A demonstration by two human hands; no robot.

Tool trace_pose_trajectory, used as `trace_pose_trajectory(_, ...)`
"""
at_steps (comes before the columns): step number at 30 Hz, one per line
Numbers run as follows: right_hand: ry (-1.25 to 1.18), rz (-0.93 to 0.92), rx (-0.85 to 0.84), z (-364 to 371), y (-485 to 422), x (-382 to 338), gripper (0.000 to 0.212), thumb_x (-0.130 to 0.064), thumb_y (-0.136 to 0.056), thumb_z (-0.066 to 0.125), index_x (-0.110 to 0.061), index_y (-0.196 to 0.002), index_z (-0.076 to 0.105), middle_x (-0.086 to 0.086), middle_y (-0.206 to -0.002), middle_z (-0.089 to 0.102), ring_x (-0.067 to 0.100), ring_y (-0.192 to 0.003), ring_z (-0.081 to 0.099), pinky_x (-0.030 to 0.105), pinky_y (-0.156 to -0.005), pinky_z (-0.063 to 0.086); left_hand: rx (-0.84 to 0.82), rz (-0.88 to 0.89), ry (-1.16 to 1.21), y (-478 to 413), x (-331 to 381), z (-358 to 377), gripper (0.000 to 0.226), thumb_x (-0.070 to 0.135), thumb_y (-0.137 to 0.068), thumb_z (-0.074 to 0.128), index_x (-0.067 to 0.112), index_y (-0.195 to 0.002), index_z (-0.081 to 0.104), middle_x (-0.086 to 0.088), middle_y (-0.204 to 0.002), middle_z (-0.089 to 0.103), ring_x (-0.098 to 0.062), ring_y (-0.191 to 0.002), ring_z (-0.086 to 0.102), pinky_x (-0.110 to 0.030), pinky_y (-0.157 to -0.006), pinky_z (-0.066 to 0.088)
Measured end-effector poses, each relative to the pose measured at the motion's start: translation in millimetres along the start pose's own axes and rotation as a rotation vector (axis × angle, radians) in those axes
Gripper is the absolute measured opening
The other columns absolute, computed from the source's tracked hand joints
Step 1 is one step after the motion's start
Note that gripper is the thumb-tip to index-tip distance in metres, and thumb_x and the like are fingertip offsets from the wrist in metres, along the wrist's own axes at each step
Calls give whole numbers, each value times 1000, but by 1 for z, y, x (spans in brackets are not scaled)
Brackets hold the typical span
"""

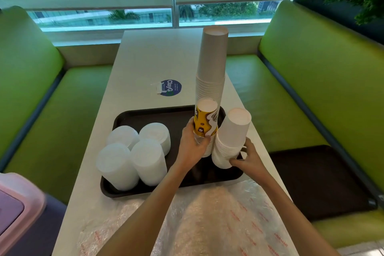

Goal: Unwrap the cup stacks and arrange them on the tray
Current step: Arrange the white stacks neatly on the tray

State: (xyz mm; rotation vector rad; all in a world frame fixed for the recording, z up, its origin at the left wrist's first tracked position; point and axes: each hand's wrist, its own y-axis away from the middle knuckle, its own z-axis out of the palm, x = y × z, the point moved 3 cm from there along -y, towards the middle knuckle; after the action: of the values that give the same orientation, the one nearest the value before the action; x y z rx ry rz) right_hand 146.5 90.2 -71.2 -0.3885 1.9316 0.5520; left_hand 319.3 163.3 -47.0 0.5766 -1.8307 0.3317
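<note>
On the right of the tray (pixel 155 114), the left grip (pixel 192 145) clasps the yellow stack (pixel 205 118) while the right grip (pixel 250 162) holds the leaning white stack (pixel 232 135), which wants easing upright, base flat, before release.

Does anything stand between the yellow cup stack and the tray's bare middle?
Nothing visible does. The left hand grips the yellow cup stack just beside the tray's bare middle; the tall grey stack stands behind it.

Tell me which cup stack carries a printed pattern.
The yellow patterned stack gripped by the left hand. The others are plain: the tall brown stack behind it, the white stack the right hand holds, the four frosted stacks at left.
</note>
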Motion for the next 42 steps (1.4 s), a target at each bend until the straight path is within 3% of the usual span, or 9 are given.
trace_pose_trajectory(8, 20, 19, 14, 1, 5, 4, 71, -3, -83, 68, -20, -142, 32, -4, -127, 44, 18, -117, 44, 41, -101, 40, -99, -66, 117, -7, 16, 7, 46, 30, -103, 30, 23, -148, 23, -3, -152, 33, -19, -141, 30, -39, -114, 25)
trace_pose_trajectory(17, -94, 26, 96, -4, 7, 5, 36, 5, -91, 41, -17, -119, 51, 5, -113, 58, 18, -91, 57, 29, -75, 48, -143, -103, 245, -8, 15, 21, 48, 33, -104, 24, 24, -150, 16, -3, -156, 26, -23, -144, 24, -44, -118, 20)
trace_pose_trajectory(20, -233, 84, 243, -8, 1, -1, 30, -3, -100, 30, -10, -118, 53, 10, -104, 59, 17, -86, 56, 29, -76, 47, -111, -131, 253, -3, 10, 26, 52, 41, -102, 22, 28, -151, 12, 1, -158, 20, -21, -145, 20, -42, -118, 16)
trace_pose_trajectory(23, -444, 131, 266, -2, -7, -12, 34, -23, -105, 28, -13, -129, 50, 2, -122, 53, 16, -110, 50, 36, -94, 41, -62, -159, 267, 10, 6, 34, 56, 48, -100, 19, 30, -151, 5, 5, -160, 12, -16, -146, 14, -38, -117, 13)
trace_pose_trajectory(28, -646, 104, 218, 18, -18, -26, 33, -15, -105, 28, -7, -130, 48, 6, -110, 59, 20, -98, 61, 19, -73, 49, 5, -247, 404, 18, -4, 52, 114, 98, -57, 19, 34, -151, 3, 11, -159, 9, -10, -146, 10, -41, -121, 12)
trace_pose_trajectory(31, -728, 104, 203, 20, -24, -26, 27, -18, -104, 30, -19, -101, 57, -3, -85, 66, 9, -76, 63, 14, -61, 53, 13, -246, 428, 15, -7, 59, 107, 99, -57, 17, 42, -147, 8, 11, -158, 16, -13, -146, 16, -43, -120, 16)
trace_pose_trajectory(33, -724, 118, 197, 22, -24, -26, 28, -13, -104, 31, -22, -91, 54, -2, -85, 62, 13, -79, 60, 17, -61, 52, 25, -242, 439, 11, -10, 63, 114, 101, -53, 20, 39, -149, 14, 10, -156, 24, -13, -144, 24, -43, -118, 22)
trace_pose_trajectory(38, -821, 78, 208, 30, -24, -23, 3, -24, -91, 52, -22, -89, 51, -1, -82, 58, 3, -63, 64, 12, -57, 51, 40, -221, 448, 13, -9, 67, 103, 95, -60, 21, 39, -147, 19, 9, -154, 29, -13, -141, 29, -42, -117, 26)
trace_pose_trajectory(42, -744, 69, 216, 30, -25, -16, 24, -13, -104, 33, -23, -95, 53, -5, -84, 62, 7, -71, 65, 22, -76, 53, 65, -216, 477, 10, -14, 70, 119, 102, -51, 22, 35, -150, 17, 9, -153, 31, -13, -140, 32, -44, -116, 28)
